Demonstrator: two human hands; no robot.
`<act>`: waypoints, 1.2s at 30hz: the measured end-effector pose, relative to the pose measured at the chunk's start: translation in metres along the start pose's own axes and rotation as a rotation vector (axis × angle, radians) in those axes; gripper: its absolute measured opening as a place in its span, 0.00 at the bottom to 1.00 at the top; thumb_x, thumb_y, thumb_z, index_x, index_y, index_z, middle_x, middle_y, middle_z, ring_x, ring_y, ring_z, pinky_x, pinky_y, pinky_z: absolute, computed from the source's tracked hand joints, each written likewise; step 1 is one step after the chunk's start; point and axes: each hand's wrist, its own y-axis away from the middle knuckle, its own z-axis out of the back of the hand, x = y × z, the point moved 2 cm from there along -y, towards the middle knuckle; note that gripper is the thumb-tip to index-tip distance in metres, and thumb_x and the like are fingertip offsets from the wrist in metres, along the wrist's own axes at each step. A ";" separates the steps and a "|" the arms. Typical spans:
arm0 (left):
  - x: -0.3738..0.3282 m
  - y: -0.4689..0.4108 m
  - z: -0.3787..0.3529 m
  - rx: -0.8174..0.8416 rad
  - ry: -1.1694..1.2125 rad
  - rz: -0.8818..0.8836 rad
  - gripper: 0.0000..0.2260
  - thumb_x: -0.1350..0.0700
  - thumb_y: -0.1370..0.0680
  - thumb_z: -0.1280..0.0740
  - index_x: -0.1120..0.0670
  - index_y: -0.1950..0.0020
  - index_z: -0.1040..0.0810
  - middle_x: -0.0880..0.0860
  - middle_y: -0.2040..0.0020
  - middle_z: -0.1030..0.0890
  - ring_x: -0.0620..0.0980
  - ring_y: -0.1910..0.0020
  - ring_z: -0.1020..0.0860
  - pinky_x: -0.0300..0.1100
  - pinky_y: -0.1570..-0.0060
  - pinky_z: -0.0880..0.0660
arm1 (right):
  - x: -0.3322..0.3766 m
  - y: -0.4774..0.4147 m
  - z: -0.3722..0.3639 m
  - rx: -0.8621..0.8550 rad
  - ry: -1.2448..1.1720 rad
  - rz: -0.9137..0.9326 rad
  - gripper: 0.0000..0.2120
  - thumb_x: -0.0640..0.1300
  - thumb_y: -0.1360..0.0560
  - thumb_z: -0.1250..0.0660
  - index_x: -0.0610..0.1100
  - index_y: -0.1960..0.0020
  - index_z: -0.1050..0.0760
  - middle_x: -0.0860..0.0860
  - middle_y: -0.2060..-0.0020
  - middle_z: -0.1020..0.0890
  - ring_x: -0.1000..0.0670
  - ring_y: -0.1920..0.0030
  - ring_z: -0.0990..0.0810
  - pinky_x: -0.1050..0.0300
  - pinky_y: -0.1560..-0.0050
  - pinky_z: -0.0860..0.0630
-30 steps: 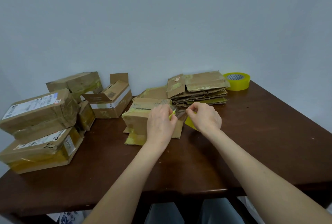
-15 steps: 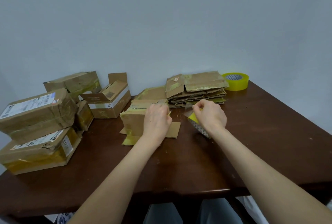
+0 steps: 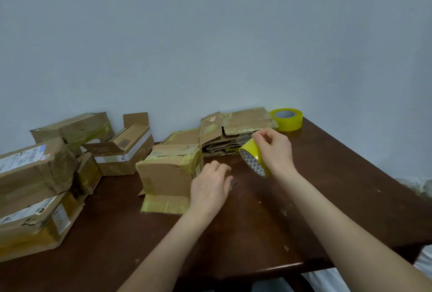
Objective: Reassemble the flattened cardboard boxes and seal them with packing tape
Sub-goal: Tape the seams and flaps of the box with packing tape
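Right hand (image 3: 274, 151) is gripping the tape roll (image 3: 253, 159), probably picking for its end. Left hand (image 3: 210, 186) is hovering, fingers (image 3: 222, 169) slack, at four o'clock of the box (image 3: 168, 170).

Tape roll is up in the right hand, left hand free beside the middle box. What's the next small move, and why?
Probably set the left hand on the middle box and fold up its front flap, which lies flat on the table. The right hand grips the tape roll just right of the box, ready to tape that flap once closed.
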 end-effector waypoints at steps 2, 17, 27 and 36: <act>-0.012 -0.025 0.015 -0.234 0.144 -0.012 0.10 0.54 0.26 0.28 0.52 0.46 0.19 0.48 0.53 0.21 0.48 0.53 0.22 0.39 0.65 0.27 | -0.003 -0.002 0.005 -0.015 0.063 0.038 0.07 0.50 0.22 0.36 0.51 0.56 0.21 0.51 0.55 0.17 0.48 0.51 0.22 0.51 0.52 0.27; -0.054 -0.085 0.006 0.000 0.597 0.354 0.05 0.55 0.26 0.31 0.51 0.55 0.14 0.50 0.59 0.16 0.49 0.56 0.21 0.41 0.54 0.26 | -0.019 0.001 0.023 0.057 0.064 0.067 0.10 0.55 0.27 0.31 0.55 0.47 0.25 0.55 0.51 0.19 0.50 0.47 0.22 0.52 0.47 0.26; -0.037 -0.086 0.014 0.002 -0.021 0.074 0.17 0.41 0.22 0.39 0.52 0.56 0.18 0.48 0.49 0.28 0.48 0.50 0.27 0.42 0.64 0.36 | -0.019 -0.002 0.030 0.136 0.335 0.100 0.16 0.54 0.26 0.33 0.58 0.38 0.25 0.52 0.47 0.17 0.47 0.42 0.22 0.51 0.45 0.25; 0.124 -0.057 0.079 0.009 0.043 0.406 0.16 0.55 0.18 0.44 0.56 0.34 0.25 0.55 0.35 0.23 0.55 0.36 0.27 0.47 0.40 0.31 | -0.001 0.009 -0.011 0.263 0.691 0.151 0.18 0.55 0.20 0.41 0.51 0.32 0.28 0.51 0.36 0.25 0.47 0.35 0.28 0.52 0.40 0.29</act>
